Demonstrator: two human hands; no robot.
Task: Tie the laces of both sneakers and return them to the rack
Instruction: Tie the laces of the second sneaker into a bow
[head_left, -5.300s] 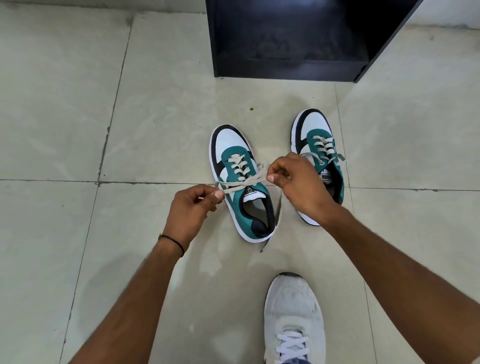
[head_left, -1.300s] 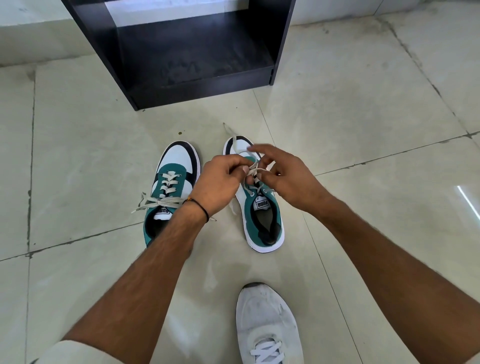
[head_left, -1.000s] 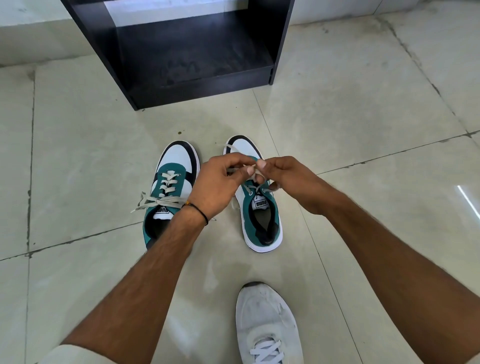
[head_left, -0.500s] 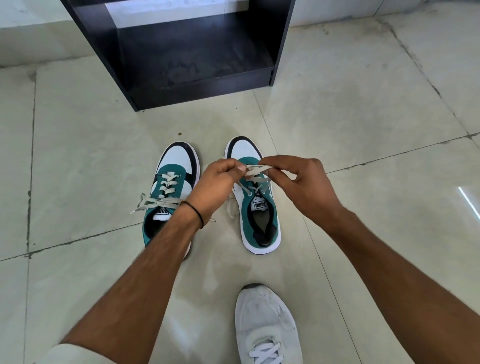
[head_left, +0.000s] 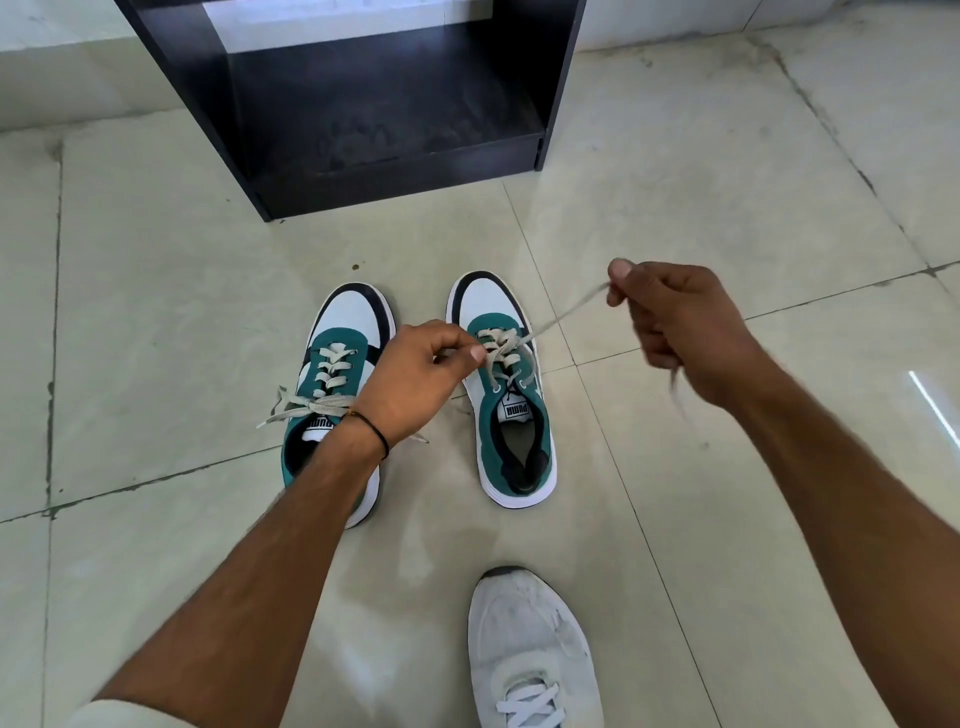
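Two teal, white and black sneakers stand side by side on the tiled floor, toes pointing at the black rack (head_left: 395, 179). The left sneaker (head_left: 340, 332) has a tied bow of beige lace. Over the right sneaker (head_left: 511, 426), my left hand (head_left: 421, 382) pinches the beige lace (head_left: 563, 312) at the eyelets. My right hand (head_left: 675, 325) is up and to the right, pinching the other end of that lace, which runs taut from the shoe. A loose lace tail hangs blurred below my right wrist.
The rack's bottom shelf (head_left: 374, 114) is open toward me and holds nothing. My own white shoe (head_left: 530, 644) stands on the floor just behind the right sneaker. Pale tiles surround the pair, with a wall base behind the rack.
My right hand has swung away from the shoe to the upper right, drawing the lace out taut. My left hand has stayed at the eyelets. Several seconds ago I was working on the left sneaker.
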